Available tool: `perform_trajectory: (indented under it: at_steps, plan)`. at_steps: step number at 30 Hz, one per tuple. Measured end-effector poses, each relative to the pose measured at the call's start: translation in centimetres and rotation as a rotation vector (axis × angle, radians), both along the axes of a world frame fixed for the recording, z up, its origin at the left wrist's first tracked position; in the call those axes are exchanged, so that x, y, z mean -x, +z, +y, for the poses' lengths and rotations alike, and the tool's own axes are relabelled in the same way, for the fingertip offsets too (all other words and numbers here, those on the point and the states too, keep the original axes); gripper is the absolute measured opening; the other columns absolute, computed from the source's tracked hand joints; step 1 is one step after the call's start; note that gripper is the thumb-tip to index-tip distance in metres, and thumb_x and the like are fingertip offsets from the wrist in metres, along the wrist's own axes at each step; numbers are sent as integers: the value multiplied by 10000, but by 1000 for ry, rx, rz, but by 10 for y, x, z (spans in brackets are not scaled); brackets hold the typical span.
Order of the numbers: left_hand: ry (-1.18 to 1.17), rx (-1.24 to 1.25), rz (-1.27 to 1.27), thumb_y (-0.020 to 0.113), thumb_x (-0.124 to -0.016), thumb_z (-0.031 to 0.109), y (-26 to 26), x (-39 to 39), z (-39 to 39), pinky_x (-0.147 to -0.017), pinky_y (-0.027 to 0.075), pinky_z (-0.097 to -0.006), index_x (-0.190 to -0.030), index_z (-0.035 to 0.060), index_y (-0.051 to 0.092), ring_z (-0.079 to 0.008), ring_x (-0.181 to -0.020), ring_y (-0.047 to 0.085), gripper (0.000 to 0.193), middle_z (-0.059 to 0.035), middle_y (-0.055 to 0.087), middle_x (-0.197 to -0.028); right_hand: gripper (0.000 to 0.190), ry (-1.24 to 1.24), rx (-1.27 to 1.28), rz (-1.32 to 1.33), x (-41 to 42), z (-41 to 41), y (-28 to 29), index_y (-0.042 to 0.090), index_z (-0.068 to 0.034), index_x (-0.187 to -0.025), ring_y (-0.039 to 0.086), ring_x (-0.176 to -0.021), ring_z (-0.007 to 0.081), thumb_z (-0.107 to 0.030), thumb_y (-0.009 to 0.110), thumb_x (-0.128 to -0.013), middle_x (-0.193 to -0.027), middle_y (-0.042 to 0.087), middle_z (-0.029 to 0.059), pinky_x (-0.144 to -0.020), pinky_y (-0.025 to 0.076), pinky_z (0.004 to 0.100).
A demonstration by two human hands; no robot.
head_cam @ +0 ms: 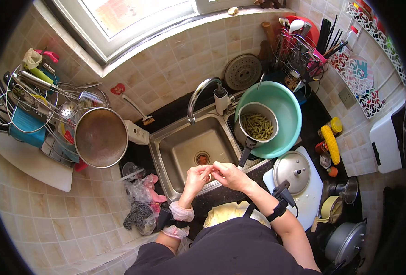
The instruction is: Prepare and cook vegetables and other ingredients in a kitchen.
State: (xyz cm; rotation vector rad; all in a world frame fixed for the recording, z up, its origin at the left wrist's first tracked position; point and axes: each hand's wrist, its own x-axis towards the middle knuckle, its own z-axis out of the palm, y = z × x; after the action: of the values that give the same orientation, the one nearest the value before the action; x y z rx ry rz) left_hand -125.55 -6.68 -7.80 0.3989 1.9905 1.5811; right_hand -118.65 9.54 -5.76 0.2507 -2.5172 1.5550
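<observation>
Over the front rim of the steel sink (189, 147), my left hand (196, 177) and my right hand (232, 176) meet at the fingertips. Whether something small is pinched between them, I cannot tell. An orange-red bit lies at the sink drain (202, 158). To the right, a pressure cooker pot (241, 132) rests tilted in a teal plastic basin (289, 113), with cut green beans (256, 126) inside. Its black handle (247, 151) reaches toward my right hand. The pressure cooker lid (291, 172) lies on a white cutting board (304, 209).
A curved faucet (203, 89) overhangs the sink. Left stand a wok (101, 137), a white bottle (137, 133) and crumpled plastic bags (141, 192). An ear of corn (331, 144), a carrot piece (332, 172) and a lidded pot (344, 242) line the right side.
</observation>
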Motion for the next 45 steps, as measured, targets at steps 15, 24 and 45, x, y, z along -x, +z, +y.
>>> perform_trajectory:
  at_steps: [15,24,45]
  plan:
    - [150,-74,-45,555,-939,250,-6,-10,21,-597,517,-214,-944,-10,678,-63,-634,581,288,-17,644,-728,117,-181,-57,45,-2,-12,-5,532,-17,-929,582,-736,357,-84,576,-845,-810,550,172,-634,474,405]
    - [74,-413,-432,503,-959,275,-11,-6,16,-821,495,-256,-1159,-13,574,-120,-931,594,358,-65,629,-1055,130,-140,607,-200,12,3,-37,516,5,-801,603,-738,96,-73,582,-881,-791,602,49,-622,506,255]
    - [253,-511,-399,536,-948,189,-15,-3,12,-859,475,-270,-1124,41,506,-127,-940,588,232,-62,609,-1014,243,-250,547,-89,18,-29,-36,559,5,-1045,607,-876,210,-34,617,-812,-992,551,121,-746,493,308]
